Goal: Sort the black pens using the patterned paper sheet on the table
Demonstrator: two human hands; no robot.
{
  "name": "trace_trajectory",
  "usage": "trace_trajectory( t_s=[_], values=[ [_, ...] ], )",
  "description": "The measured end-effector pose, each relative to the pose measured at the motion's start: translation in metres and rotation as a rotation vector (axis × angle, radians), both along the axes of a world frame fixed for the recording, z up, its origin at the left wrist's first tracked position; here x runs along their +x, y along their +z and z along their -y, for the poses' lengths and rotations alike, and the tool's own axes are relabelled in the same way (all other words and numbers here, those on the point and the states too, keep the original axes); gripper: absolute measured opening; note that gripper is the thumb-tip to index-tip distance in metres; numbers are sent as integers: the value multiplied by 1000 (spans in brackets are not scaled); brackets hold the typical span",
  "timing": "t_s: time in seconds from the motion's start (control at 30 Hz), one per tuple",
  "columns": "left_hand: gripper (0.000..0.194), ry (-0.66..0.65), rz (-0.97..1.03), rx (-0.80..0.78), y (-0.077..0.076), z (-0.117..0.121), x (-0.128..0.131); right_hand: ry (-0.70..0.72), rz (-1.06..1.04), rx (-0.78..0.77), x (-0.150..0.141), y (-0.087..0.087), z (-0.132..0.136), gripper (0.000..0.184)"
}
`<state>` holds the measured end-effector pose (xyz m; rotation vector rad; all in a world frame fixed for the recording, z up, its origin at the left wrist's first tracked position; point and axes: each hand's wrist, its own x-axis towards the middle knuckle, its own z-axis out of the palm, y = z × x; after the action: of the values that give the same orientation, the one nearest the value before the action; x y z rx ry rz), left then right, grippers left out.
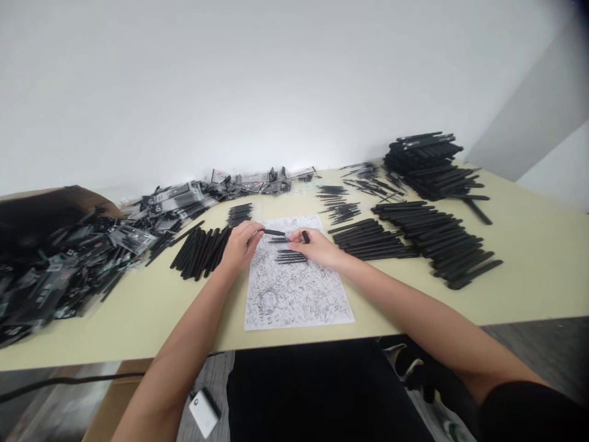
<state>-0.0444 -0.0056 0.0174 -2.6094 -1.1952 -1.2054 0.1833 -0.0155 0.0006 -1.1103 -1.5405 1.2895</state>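
My left hand [242, 245] is closed on a thin black pen [273, 232], held level over the top of a scribbled white sheet [294, 294]. My right hand [315, 245] pinches a small black cap [305, 237] just to the right of the pen's tip. A few thin black refills [291, 258] lie on the sheet below both hands. A row of black pens [200, 250] lies just left of my left hand.
Pale yellow table [529, 264]. Rows of black pens [437, 239] lie to the right, with a stacked heap [427, 162] behind. Packaged pens [59, 258] spill from a cardboard box at left. Loose thin parts [340, 205] sit at the back. A white device [205, 412] hangs below the table edge.
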Motion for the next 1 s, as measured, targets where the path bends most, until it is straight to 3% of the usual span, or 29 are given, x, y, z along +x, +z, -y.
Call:
trace_trajectory(
  t_s=[0.27, 1.0],
  values=[
    [25, 15, 5, -21, -2, -2, -2, -38, -20, -35, 0, 2, 0, 5],
    [28, 19, -10, -33, -2, -3, -1, -39, 33, 30, -1, 6, 2, 6]
  ],
)
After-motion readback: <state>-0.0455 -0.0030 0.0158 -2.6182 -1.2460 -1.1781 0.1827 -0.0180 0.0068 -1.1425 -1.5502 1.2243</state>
